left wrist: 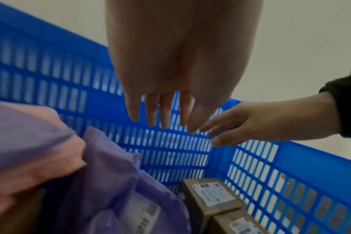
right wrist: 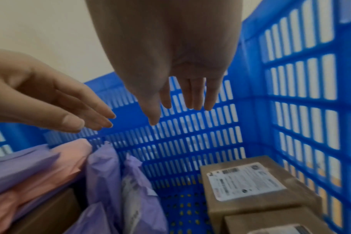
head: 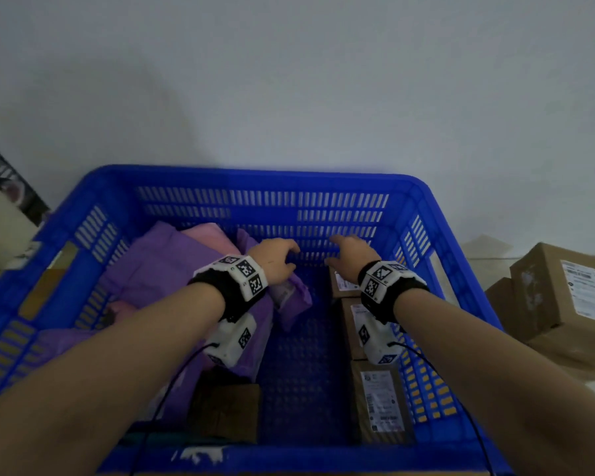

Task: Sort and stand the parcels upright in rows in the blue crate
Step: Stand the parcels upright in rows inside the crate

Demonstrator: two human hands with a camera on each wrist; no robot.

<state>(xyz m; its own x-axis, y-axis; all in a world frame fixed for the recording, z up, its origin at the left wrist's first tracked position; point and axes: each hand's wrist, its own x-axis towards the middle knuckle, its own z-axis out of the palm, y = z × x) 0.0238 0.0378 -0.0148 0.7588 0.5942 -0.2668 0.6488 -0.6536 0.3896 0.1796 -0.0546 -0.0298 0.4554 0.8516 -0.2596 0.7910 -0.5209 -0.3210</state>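
The blue crate (head: 255, 175) fills the head view. Both hands hover inside it near the far wall, a little apart. My left hand (head: 279, 259) is empty, its straight fingers (left wrist: 150, 114) spread above a purple mailer (head: 291, 297) that stands beside it. My right hand (head: 349, 257) is also empty, fingers (right wrist: 192, 96) extended above the far brown box (right wrist: 244, 180). Three labelled brown boxes (head: 382, 403) stand in a row along the right wall. Purple mailers (head: 158, 269) and a pink one (head: 203, 235) lie piled on the left. Another brown box (head: 227, 407) sits at the near left.
Outside the crate, at the right, several brown cardboard boxes (head: 564, 293) are stacked on the floor. A pale object (head: 0, 218) stands beyond the left wall. A strip of bare crate floor (head: 303, 355) runs down the middle. A plain wall is behind.
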